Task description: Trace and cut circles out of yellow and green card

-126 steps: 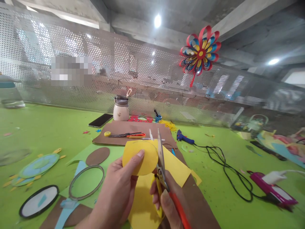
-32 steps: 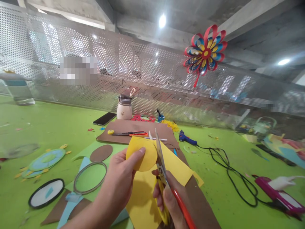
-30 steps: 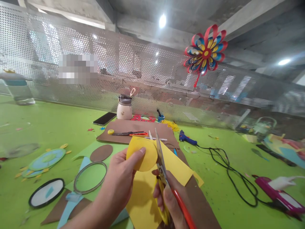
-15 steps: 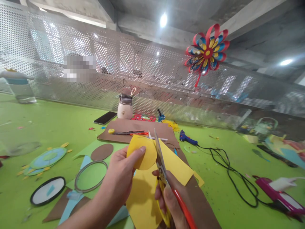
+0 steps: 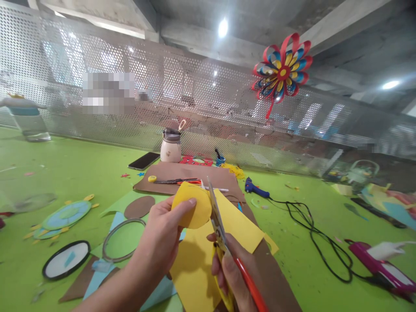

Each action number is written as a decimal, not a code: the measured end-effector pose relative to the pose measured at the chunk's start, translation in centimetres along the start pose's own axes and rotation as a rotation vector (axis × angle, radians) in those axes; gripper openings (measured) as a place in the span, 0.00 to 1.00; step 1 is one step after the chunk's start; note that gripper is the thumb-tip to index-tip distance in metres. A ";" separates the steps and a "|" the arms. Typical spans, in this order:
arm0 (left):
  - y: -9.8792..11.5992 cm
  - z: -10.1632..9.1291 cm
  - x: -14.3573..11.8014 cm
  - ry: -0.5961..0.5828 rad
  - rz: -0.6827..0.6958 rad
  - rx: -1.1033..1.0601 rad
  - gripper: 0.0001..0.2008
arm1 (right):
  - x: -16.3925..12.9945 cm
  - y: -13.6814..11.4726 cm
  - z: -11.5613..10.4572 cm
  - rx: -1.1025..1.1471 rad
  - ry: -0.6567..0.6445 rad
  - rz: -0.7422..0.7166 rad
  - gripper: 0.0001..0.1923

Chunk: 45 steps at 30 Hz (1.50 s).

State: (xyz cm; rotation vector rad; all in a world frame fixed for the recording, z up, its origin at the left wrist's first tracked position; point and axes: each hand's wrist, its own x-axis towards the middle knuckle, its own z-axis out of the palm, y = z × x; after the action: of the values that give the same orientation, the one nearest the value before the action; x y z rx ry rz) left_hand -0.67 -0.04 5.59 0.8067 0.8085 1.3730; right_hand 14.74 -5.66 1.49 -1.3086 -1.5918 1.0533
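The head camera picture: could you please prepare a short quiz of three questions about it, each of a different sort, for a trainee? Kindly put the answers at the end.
1. Open question: which tool does the right hand hold?
2. True or false: in this view, the black phone lies to the left of the pale bottle with the dark lid.
3. Fill in the colour: the left hand holds a ____ piece of paper.

Key: 1. The scissors. 2. True. 3. Yellow.
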 end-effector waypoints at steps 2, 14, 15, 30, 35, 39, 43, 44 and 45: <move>0.0 0.0 0.0 -0.003 0.008 0.010 0.04 | 0.0 -0.1 0.0 -0.006 -0.005 -0.007 0.31; -0.5 -0.4 0.6 -0.009 0.000 -0.001 0.04 | -0.3 -0.4 0.4 0.094 0.016 0.093 0.35; -0.5 -0.5 0.6 -0.010 0.000 -0.001 0.04 | -0.3 -0.4 0.4 0.108 0.013 0.094 0.35; -0.5 -0.8 0.7 -0.008 0.028 0.036 0.07 | -0.4 -0.6 0.3 0.070 0.007 0.096 0.33; -0.5 -0.8 0.7 0.007 0.025 0.030 0.06 | 0.0 -0.8 -0.1 0.015 -0.024 0.040 0.32; -0.5 -0.9 0.7 0.009 0.025 0.030 0.07 | 0.1 -0.7 -0.1 0.026 -0.040 0.007 0.31; -0.7 -1.1 0.8 -0.001 0.029 0.045 0.09 | 0.2 -0.5 0.0 0.029 -0.051 -0.011 0.32; -0.7 -1.1 0.8 0.001 0.031 0.051 0.09 | 0.2 -0.4 0.1 0.038 -0.055 -0.009 0.32; -0.7 -1.1 0.8 0.006 0.031 0.059 0.10 | 0.2 -0.4 0.1 0.048 -0.058 -0.002 0.32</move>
State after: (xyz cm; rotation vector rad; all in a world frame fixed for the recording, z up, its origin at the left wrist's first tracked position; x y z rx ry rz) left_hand -1.30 0.78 4.42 0.8645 0.8475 1.3848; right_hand 14.51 -5.50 1.84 -1.2546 -1.6002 1.1308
